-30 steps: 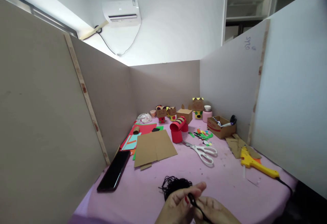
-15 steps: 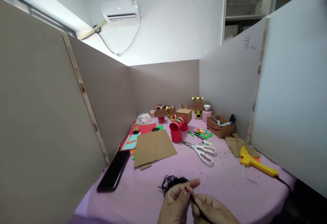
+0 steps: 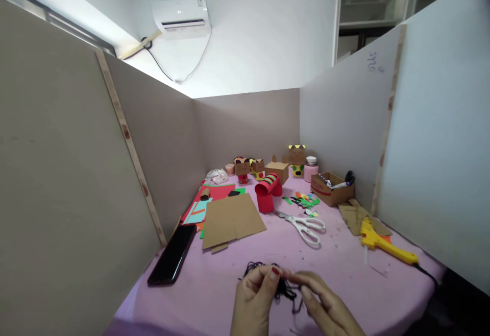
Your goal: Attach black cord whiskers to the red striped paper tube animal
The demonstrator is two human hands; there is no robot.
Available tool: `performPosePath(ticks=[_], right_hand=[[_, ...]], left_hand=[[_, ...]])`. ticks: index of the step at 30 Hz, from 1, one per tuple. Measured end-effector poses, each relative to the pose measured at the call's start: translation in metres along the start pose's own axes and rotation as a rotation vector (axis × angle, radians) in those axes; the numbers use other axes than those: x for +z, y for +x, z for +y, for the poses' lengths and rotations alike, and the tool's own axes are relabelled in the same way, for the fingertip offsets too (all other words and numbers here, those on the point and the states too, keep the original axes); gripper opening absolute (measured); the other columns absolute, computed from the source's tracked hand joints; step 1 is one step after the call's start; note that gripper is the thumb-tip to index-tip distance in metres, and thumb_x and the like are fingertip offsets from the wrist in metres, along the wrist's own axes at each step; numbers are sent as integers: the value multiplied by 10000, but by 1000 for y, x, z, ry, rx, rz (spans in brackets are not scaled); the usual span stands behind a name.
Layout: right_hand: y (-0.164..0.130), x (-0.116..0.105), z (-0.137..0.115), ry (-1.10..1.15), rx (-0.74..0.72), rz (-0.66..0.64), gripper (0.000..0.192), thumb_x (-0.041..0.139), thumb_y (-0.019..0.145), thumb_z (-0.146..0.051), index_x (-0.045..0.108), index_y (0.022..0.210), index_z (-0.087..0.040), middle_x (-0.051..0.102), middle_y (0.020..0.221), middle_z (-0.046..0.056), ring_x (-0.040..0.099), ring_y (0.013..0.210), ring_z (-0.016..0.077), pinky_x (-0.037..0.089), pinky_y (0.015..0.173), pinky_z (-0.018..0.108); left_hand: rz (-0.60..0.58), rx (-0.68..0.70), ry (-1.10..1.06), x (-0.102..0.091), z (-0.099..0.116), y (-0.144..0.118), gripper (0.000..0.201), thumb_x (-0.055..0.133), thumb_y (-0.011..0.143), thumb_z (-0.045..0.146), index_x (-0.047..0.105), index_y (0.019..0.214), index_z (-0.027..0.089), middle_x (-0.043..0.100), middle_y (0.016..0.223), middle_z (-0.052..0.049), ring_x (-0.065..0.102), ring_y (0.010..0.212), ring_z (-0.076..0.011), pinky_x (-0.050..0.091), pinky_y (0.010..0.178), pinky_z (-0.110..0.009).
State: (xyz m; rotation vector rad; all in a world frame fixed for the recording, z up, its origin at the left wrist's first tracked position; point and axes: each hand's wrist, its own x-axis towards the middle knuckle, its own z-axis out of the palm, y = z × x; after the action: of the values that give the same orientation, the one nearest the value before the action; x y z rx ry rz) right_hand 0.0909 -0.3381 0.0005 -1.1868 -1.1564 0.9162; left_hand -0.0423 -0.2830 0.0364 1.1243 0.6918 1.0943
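At the front of the table, a loose tangle of black yarn [image 3: 285, 290] lies behind and between my hands. My left hand [image 3: 255, 295] pinches the yarn between thumb and forefinger, the red thumbnail facing up. Close by on the right, my right hand [image 3: 325, 300] has its thumb and fingers closed around a strand, fingertips almost meeting those of the left. Loops of yarn dangle between the two hands. Part of the tangle is hidden behind my left fingers.
White-handled scissors [image 3: 306, 228] and a cardboard sheet [image 3: 233, 222] lie ahead. A black phone [image 3: 172, 254] is at left, a yellow glue gun [image 3: 386, 244] at right. Farther back stand a red paper-tube figure [image 3: 265, 200], a cardboard tray [image 3: 332, 193] and a pink jar [image 3: 311, 171].
My right hand has shifted up and its fingers now reach toward the left fingertips. The taut black strand beneath it now hangs in loose loops between my hands.
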Motion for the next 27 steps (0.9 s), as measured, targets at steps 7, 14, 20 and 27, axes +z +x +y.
performPosePath(ticks=[7, 14, 20, 27], right_hand=[[2, 10, -23, 143, -25, -85, 473, 476, 756, -628, 658, 943, -233, 633, 1029, 81, 538, 992, 227, 393, 889, 331], [8, 16, 2, 422, 203, -293, 441, 562, 715, -610, 528, 635, -178, 437, 426, -71, 375, 407, 71, 300, 452, 198], [9, 13, 15, 638, 257, -281, 390, 669, 672, -532, 543, 620, -167, 452, 399, -78, 411, 406, 64, 300, 474, 192], [10, 13, 15, 704, 285, -179, 370, 768, 582, -466, 588, 588, -143, 492, 371, -70, 488, 416, 71, 292, 481, 190]], left_hand=[[48, 92, 194, 4, 1, 0, 295, 693, 600, 489, 715, 592, 194, 664, 1099, -127, 536, 1077, -310, 325, 989, -422], [55, 127, 244, 2, 2, 0, 281, 677, 614, 489, 705, 582, 211, 669, 1078, -130, 499, 1130, -323, 271, 1025, -454], [116, 90, 166, 2, 3, -2, 260, 686, 620, 454, 702, 596, 196, 682, 1051, -128, 552, 1055, -309, 361, 962, -403], [143, 64, 99, 0, 2, -5, 252, 716, 589, 447, 703, 586, 195, 716, 953, -110, 599, 955, -280, 413, 879, -353]])
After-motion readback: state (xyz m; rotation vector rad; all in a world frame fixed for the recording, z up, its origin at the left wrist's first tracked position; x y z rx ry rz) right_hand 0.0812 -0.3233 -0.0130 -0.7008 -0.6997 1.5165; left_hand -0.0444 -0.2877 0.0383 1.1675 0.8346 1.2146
